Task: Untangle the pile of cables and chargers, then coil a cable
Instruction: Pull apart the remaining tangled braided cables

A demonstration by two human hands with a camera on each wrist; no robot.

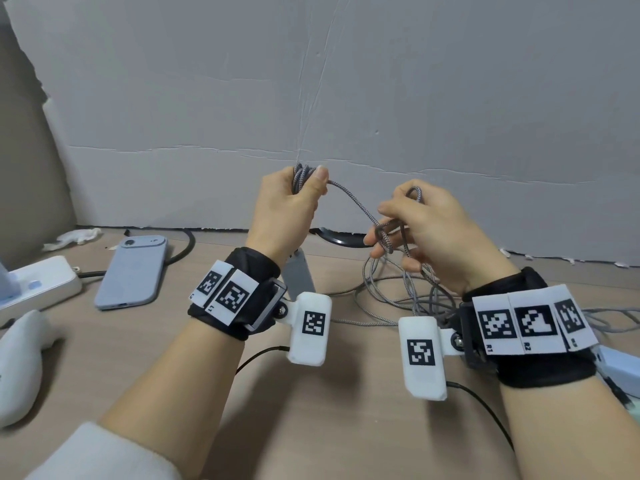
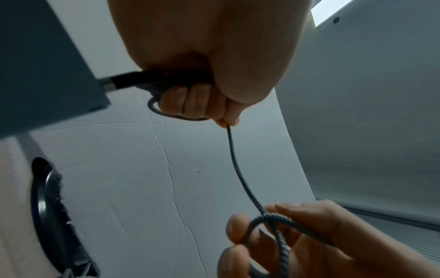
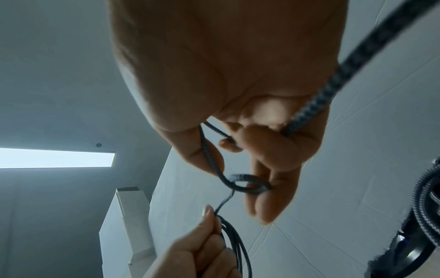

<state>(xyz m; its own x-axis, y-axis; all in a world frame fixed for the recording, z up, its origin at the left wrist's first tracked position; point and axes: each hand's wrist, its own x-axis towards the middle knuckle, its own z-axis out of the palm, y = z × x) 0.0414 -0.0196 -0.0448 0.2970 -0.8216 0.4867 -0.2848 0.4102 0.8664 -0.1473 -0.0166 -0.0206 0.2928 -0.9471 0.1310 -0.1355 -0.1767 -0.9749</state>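
A grey braided cable runs between my two raised hands above the table. My left hand grips a bunch of its coiled loops in a fist, thumb on top; in the left wrist view the fist shows the cable's plug end going into a grey block. My right hand holds a small loop of the cable hooked round its curled fingers. More grey cable lies tangled on the table below the right hand.
A blue-grey phone lies face down at the left, beside a white power strip and a white object. A grey flat charger sits behind my left wrist. A grey wall closes the back.
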